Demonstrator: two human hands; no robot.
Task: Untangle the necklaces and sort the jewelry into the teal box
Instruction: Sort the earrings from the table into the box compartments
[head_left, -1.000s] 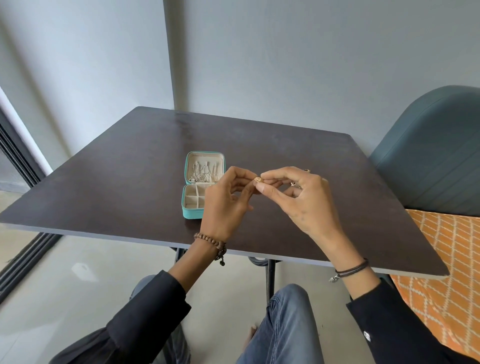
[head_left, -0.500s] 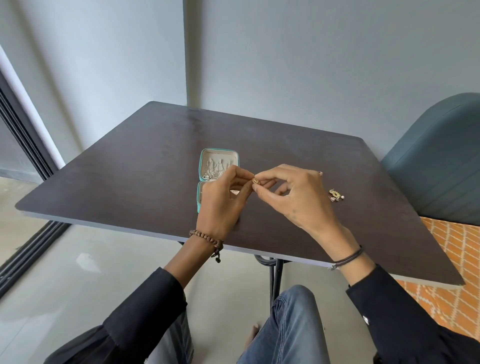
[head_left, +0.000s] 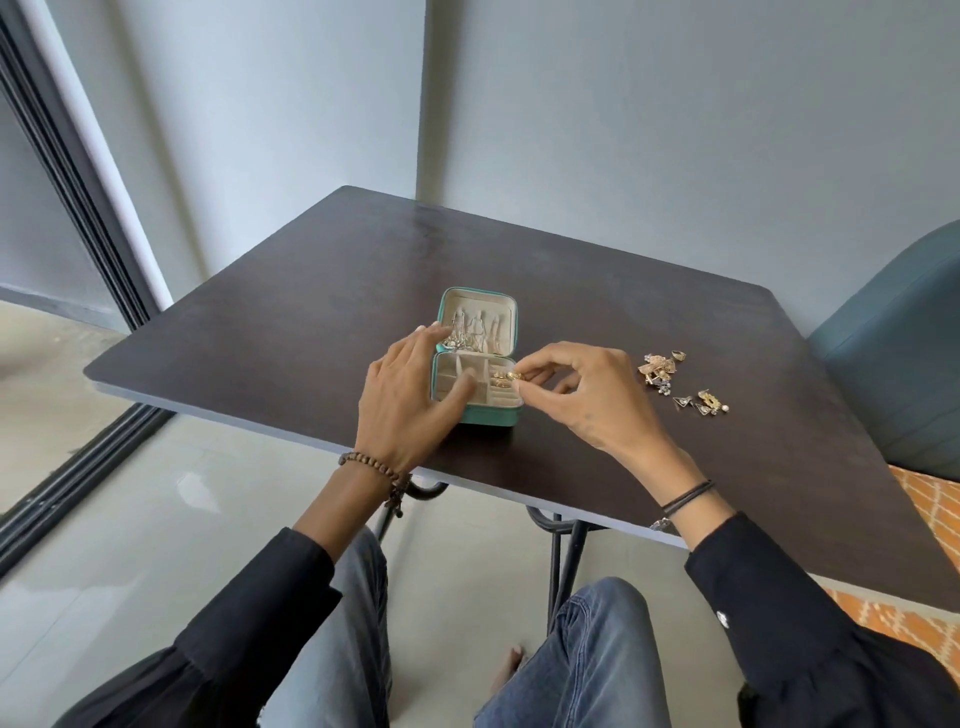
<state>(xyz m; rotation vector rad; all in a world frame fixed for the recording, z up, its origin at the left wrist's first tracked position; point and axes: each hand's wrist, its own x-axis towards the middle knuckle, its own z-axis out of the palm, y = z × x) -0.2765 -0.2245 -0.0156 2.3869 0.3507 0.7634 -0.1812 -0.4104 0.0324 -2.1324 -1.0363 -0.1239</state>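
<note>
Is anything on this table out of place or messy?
Only the loose jewelry, scattered on the table right of the open teal box rather than in its compartments. Nothing looks damaged.

Fig.: dark-brown worktop (head_left: 571, 291) on black metal legs (head_left: 563, 551), near grey wall (head_left: 675, 130). R side: blue-grey chair (head_left: 893, 374) w/ orange patterned rug (head_left: 930, 499) beside it. L side: glossy pale floor (head_left: 156, 519) & dark door frame (head_left: 72, 171).
</note>
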